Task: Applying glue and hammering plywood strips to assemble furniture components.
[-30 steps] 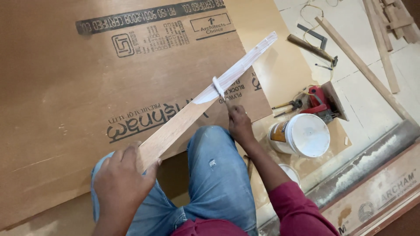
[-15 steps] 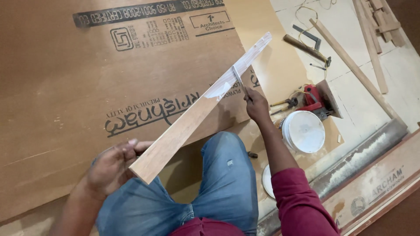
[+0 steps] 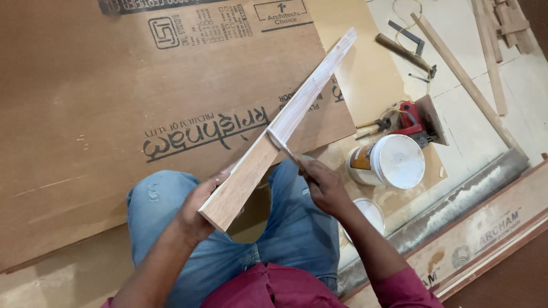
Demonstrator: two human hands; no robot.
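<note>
Maroon long-sleeve shirt point(image 3: 274, 288) w/ faded, distressed blue jeans point(image 3: 297, 228), bare forearms.

Right hand point(image 3: 324, 185) drawn back down the long pale wooden strip point(image 3: 285, 122) since half a second ago, from the upper stretch near the far end to about the middle; thin flat spreader blade point(image 3: 281, 144) now laid across the strip there; white coating spread over the whole upper half; left hand point(image 3: 197, 208) shifted under the near end, gripping from below; near end raised closer to the camera.
</note>
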